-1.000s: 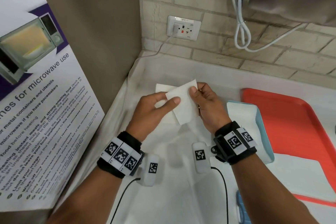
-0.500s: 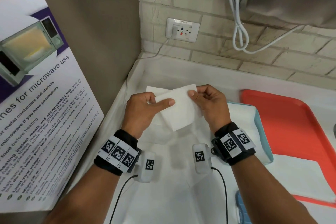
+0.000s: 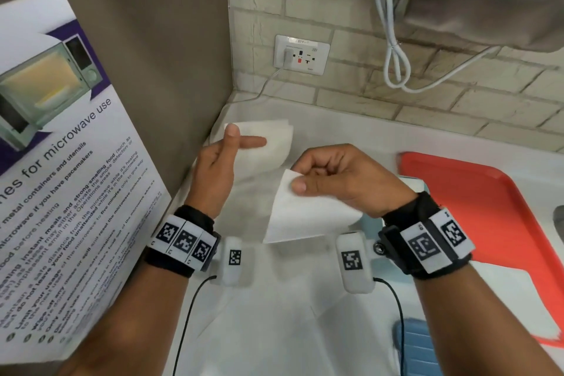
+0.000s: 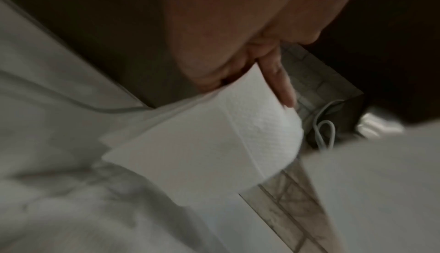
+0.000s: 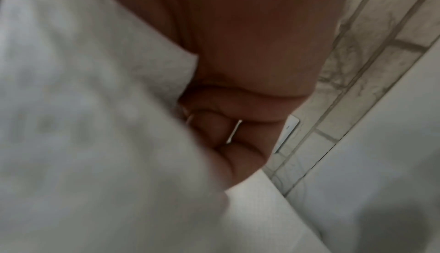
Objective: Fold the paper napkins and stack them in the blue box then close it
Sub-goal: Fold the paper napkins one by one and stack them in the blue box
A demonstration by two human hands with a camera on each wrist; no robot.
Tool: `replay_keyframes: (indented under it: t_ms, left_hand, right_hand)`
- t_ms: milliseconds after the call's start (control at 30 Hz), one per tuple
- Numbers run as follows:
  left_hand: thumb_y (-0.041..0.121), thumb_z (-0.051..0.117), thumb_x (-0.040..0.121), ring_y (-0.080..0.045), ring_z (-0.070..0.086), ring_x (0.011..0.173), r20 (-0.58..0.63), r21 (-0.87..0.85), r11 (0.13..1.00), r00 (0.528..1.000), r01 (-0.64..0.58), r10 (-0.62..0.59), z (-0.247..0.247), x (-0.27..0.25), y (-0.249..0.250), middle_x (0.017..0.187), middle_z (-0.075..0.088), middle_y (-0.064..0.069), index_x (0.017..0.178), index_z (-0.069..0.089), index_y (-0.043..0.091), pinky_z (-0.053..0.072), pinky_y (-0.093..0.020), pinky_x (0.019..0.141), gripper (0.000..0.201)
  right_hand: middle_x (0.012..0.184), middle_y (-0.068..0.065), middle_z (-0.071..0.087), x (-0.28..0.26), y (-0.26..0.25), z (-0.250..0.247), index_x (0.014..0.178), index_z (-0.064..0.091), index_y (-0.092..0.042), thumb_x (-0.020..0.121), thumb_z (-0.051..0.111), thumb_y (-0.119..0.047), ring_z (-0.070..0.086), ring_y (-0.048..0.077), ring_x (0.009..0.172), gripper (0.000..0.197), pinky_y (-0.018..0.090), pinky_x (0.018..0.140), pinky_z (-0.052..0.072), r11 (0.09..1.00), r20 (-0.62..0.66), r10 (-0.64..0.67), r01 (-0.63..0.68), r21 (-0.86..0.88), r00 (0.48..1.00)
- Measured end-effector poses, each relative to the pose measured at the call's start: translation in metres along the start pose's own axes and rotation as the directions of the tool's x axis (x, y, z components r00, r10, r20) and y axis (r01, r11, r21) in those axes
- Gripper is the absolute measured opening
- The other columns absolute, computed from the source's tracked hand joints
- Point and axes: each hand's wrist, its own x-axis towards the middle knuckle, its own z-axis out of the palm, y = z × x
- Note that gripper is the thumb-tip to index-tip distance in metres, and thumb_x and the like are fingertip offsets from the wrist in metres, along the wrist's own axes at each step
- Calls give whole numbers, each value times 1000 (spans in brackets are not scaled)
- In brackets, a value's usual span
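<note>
White cloth (image 3: 274,330) covers the counter below a brick wall (image 3: 427,107) with a socket (image 3: 302,55). The right hand (image 3: 341,180) pinches a napkin (image 3: 305,214); the left hand (image 3: 219,168) has straight fingers against another napkin (image 3: 274,137).

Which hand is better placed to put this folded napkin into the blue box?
Right. The right hand already pinches the folded napkin, and the blue box sits just beside its wrist. The left hand is open, holding nothing, on the far side.

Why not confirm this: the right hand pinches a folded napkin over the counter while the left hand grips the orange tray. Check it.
Not right. The left hand holds nothing; its fingers are straight, near another napkin, far from the orange tray. The right hand does pinch the folded napkin. The head view shows it.
</note>
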Motion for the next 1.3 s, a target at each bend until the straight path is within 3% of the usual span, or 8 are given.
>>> replay_keyframes:
  t_ms: [100,200,400,533,633,767,900,1300]
  left_hand:
    - [75,23,100,3,68,101,128,-2,1000,991,-23,23,7,-7,4,83,74,16,97,82,33,49,-36,101,73]
    - [81,58,83,-2,65,75,267,-164,986,961,-26,70,12,-11,0,71,70,9,84,80,32,50,-22,75,54]
    - [32,89,77,-24,74,94,313,-175,982,950,72,-14,16,-14,-7,103,79,-14,100,80,15,57,-48,94,30]
    - [25,77,82,-25,74,102,252,-283,952,967,118,-45,19,-14,-10,111,78,-11,112,76,17,58,-42,91,31]
    - [23,68,89,-23,72,109,215,-393,910,975,136,-53,19,-11,-9,119,76,-8,121,69,16,58,-36,90,33]
    - [14,62,97,-24,68,117,214,-437,887,975,151,-61,19,-6,-10,126,71,-9,130,58,11,58,-37,93,33]
    - [7,66,96,-26,69,114,185,-495,850,978,179,-99,18,-3,-14,125,71,-11,127,56,9,60,-42,90,33]
    - [-4,65,93,-23,71,109,64,-651,736,979,188,-193,20,5,-16,117,73,-8,124,52,11,60,-46,93,37]
  right_hand:
    - [75,15,58,17,6,3,88,71,-4,83,80,-16,50,25,71,15,36,72,41,997,-111,-22,13,-81,994]
    - [63,-11,59,30,11,2,89,75,-10,86,80,-21,50,6,60,12,24,65,42,955,-222,-87,18,-296,971]
    - [85,-12,72,39,25,0,88,75,-37,84,76,-47,63,4,77,11,40,77,54,825,-317,-222,4,-565,922]
    - [116,-8,59,35,38,10,122,64,-35,78,73,-61,58,-4,99,51,17,86,47,905,-503,-244,7,-426,829]
    - [133,-3,62,29,55,28,141,48,-23,76,77,-61,62,10,119,80,35,101,52,999,-465,-51,38,-37,884]
    - [134,2,64,23,77,47,142,48,-20,87,80,-22,61,19,124,63,46,104,51,993,-364,-37,74,87,931]
    - [127,3,68,20,79,45,138,47,-15,78,84,-26,67,17,115,71,36,95,57,965,-457,116,10,264,882]
    - [125,1,67,15,77,35,132,50,-17,87,77,-8,66,16,113,53,43,100,54,989,-327,146,-132,64,934]
